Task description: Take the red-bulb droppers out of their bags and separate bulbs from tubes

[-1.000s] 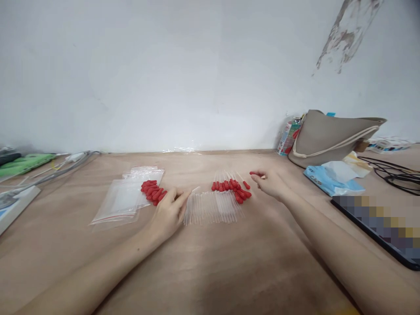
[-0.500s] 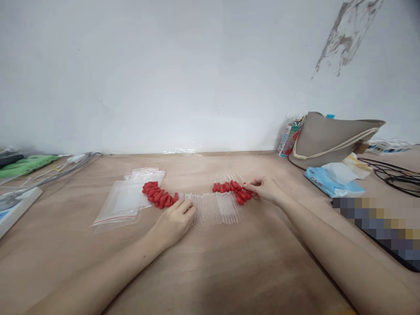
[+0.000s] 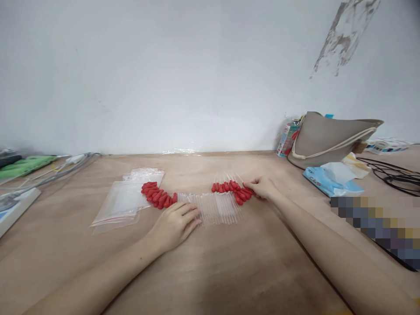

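A row of clear droppers [image 3: 218, 209] lies side by side on the wooden table, their thin tubes pointing toward me. Red rubber bulbs [image 3: 159, 196] cluster at the left of the row. More red bulbs [image 3: 226, 187] fan out at its right, with thin clear tubes pointing away behind them. My left hand [image 3: 175, 223] lies over the left part of the tubes, its fingers stretched and slightly apart. At the right end of the fan, my right hand [image 3: 260, 188] has its fingertips closed round the outermost red bulb; the fingers partly cover it.
Clear zip bags [image 3: 120, 201] are stacked left of the droppers. A blue tissue pack [image 3: 323, 181], a grey bag [image 3: 331, 138] and a bottle [image 3: 285, 140] stand at the right, near black cables [image 3: 397, 175]. A white power strip [image 3: 19, 210] sits at the left edge.
My left hand has slid slightly toward me and its fingers have spread out more. My right hand has shifted a little at the outer red bulbs, which lie almost as before.
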The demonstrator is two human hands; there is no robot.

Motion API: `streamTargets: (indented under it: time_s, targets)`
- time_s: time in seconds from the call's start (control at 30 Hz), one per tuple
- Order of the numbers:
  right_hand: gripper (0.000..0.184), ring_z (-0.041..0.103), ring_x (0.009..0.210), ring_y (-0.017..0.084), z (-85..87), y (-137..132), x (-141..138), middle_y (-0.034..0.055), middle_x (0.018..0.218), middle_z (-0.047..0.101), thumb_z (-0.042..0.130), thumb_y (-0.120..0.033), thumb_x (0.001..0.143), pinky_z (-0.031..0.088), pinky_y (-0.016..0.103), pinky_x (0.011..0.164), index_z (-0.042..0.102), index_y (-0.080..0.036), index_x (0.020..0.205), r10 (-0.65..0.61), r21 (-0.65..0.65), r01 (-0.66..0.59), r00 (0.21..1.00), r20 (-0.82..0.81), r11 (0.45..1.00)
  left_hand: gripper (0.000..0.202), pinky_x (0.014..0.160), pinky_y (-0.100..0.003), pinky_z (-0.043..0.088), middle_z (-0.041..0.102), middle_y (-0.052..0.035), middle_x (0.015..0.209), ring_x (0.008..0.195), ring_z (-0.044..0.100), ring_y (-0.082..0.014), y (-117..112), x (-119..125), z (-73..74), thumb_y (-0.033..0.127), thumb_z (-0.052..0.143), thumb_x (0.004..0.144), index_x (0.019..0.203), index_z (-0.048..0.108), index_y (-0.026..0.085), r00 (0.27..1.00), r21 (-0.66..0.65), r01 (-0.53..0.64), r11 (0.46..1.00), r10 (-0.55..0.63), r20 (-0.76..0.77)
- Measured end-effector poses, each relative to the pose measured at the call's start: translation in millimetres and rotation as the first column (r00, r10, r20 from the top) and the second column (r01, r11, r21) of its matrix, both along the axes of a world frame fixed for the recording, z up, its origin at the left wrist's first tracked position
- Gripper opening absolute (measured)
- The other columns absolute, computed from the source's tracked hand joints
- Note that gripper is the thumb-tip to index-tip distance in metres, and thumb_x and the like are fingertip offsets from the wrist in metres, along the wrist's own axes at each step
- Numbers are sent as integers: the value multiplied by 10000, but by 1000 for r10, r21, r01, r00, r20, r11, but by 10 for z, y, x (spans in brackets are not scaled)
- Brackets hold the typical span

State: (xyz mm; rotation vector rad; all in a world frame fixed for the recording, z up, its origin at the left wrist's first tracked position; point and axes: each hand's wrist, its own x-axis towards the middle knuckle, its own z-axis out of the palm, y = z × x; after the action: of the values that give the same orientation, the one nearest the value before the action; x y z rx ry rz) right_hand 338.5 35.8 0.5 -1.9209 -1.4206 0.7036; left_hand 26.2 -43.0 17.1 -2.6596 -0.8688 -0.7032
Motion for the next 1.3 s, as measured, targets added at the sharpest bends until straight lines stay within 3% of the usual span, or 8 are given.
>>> streamTargets:
  time_s: [0.3, 0.47, 0.6, 0.7, 0.83, 1.0, 1.13, 1.3]
  targets:
    - [274, 447, 335, 84, 78, -3, -46, 17, 420, 545, 553, -378, 705, 311, 204, 361, 627, -130, 614, -39, 48, 43, 996, -75, 998, 351, 891, -377, 467, 564, -111, 1140, 1079, 517, -215, -45, -123, 5, 271, 518, 802, 1134, 538, 157, 997, -249, 71, 966, -64, 37]
    - [298, 575, 595, 126, 229, -91, -97, 60, 721, 654, 486, -403, 760, 377, 211, 506, 635, -150, 713, -79, 223, 84, 996, -34, 971, 366, 957, -412, 413, 567, -92, 1140, 1090, 508, -202, -32, -162, 33, 176, 484, 800, 1165, 514, 178, 995, -249, 98, 964, -97, 16]
    - [356, 551, 639, 151, 376, -184, -131, 51, 736, 644, 476, -493, 751, 346, 241, 539, 632, -174, 764, -154, 412, 95, 981, 114, 906, 382, 937, -401, 432, 551, -96, 1164, 1088, 508, -204, -30, -186, 30, 164, 472, 803, 1184, 496, 185, 997, -232, 80, 969, -81, 5]
    - [350, 543, 625, 141, 392, -186, -160, 55, 735, 643, 476, -483, 757, 364, 239, 544, 614, -162, 763, -85, 449, 55, 995, 47, 892, 398, 963, -409, 405, 514, -107, 1206, 1119, 481, -216, -34, -189, 29, 194, 484, 802, 1200, 480, 177, 997, -210, 78, 974, -80, 0]
    - [311, 533, 617, 126, 382, -259, -323, 58, 746, 625, 513, -385, 765, 393, 231, 545, 584, -123, 916, 165, 516, -118, 985, -47, 849, 515, 989, -447, 355, 421, -144, 1288, 1221, 360, -271, -34, -143, 85, 226, 531, 787, 1276, 387, 150, 994, -5, 41, 999, -40, 100]
    - [188, 521, 680, 128, 386, -643, -757, 39, 774, 587, 478, -269, 827, 396, 262, 623, 640, -192, 882, 457, 535, -572, 819, 346, 622, 469, 986, -549, 259, 471, -131, 1255, 1209, 366, -310, -54, -22, 218, 187, 560, 788, 1239, 431, 203, 983, 420, -154, 894, 96, 157]
    - [137, 499, 759, 152, 266, -865, -984, 43, 809, 562, 511, -252, 820, 364, 299, 686, 633, -214, 867, 408, 578, -634, 773, 486, 514, 305, 935, -507, 303, 631, -45, 1009, 963, 552, -220, -86, 24, 215, 161, 513, 831, 1126, 526, 234, 996, 461, -63, 885, 87, -32]
    - [117, 491, 813, 159, 176, -940, -1026, 39, 853, 597, 500, -236, 829, 315, 314, 724, 604, -198, 867, 422, 523, -666, 744, 519, 531, 191, 695, -321, 403, 614, -32, 748, 671, 518, -142, -58, 32, 116, 106, 466, 841, 996, 570, 146, 997, 388, 32, 921, -5, -71]
